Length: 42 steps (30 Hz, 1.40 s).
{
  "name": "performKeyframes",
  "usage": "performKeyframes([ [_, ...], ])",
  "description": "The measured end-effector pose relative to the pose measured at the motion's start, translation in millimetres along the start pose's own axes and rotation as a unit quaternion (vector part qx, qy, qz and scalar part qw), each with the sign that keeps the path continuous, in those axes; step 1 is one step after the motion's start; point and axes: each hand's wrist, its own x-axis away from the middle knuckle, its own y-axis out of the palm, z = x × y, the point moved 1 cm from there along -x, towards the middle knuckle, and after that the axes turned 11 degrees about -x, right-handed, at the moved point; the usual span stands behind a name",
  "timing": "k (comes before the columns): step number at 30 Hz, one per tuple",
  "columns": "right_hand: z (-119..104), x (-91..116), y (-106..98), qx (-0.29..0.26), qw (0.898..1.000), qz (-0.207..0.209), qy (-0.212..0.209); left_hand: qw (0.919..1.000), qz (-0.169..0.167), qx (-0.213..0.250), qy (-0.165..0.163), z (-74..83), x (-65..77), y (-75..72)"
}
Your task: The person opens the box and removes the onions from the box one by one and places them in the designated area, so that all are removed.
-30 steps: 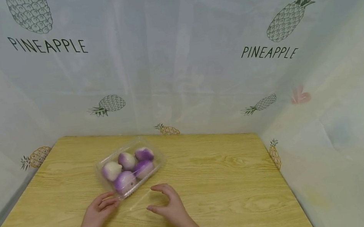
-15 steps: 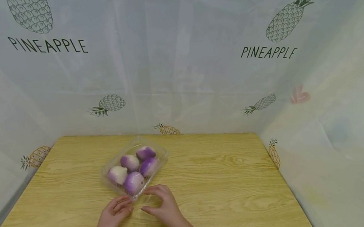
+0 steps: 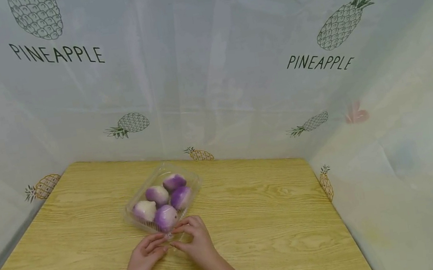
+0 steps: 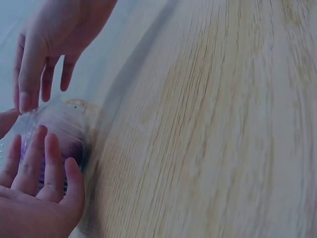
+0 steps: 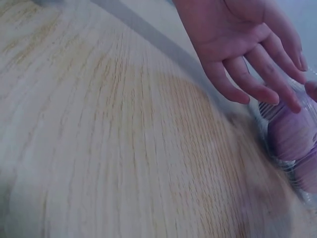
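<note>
A clear plastic clamshell box (image 3: pixel 132 206) lies on the table with one corner toward me. Several round, purple-and-white, turnip-like things (image 3: pixel 165 217) fill it, seen through the lid. At the near corner my left hand (image 3: pixel 144 256) pinches the box edge between fingers and thumb. My right hand (image 3: pixel 198 239) is at the same corner from the other side, with its index finger and thumb closing on the edge. Both hands almost meet there, their tips partly covering the corner. In the left wrist view, spread fingers (image 4: pixel 52 166) lie beside the box wall.
The wood-grain table (image 3: pixel 262 221) extends to the right of the box and in front of it. Pale curtains with pineapple prints (image 3: pixel 206 62) hang behind the table and at both sides.
The box has turned and shifted slightly right, bringing its corner nearer to me. My left hand has moved right with it; my right hand has moved slightly left and closed on the corner.
</note>
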Motion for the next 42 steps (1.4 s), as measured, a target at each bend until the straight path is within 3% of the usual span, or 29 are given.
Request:
performKeyframes([
  [13, 7, -4, 0, 0.063, 0.997, -0.014, -0.038, 0.9979, 0.040, 0.041, -0.029, 0.0, -3.5, 9.8],
  [22, 8, -7, -2, 0.075, 0.995, -0.035, -0.048, 0.9949, 0.031, 0.087, -0.042, -2.1, -8.8, 8.7],
  [28, 8, -8, -2, 0.060, 0.996, -0.039, -0.053, 0.9938, 0.014, 0.098, -0.050, -0.5, -11.6, 7.1],
  [37, 12, -11, -2, 0.034, 0.993, -0.037, -0.104, 0.9932, 0.002, 0.107, -0.046, 0.3, -13.8, 6.8],
  [42, 11, -12, -2, -0.016, 0.994, -0.056, -0.089, 0.9922, 0.006, 0.118, -0.040, -1.0, -13.7, 7.7],
])
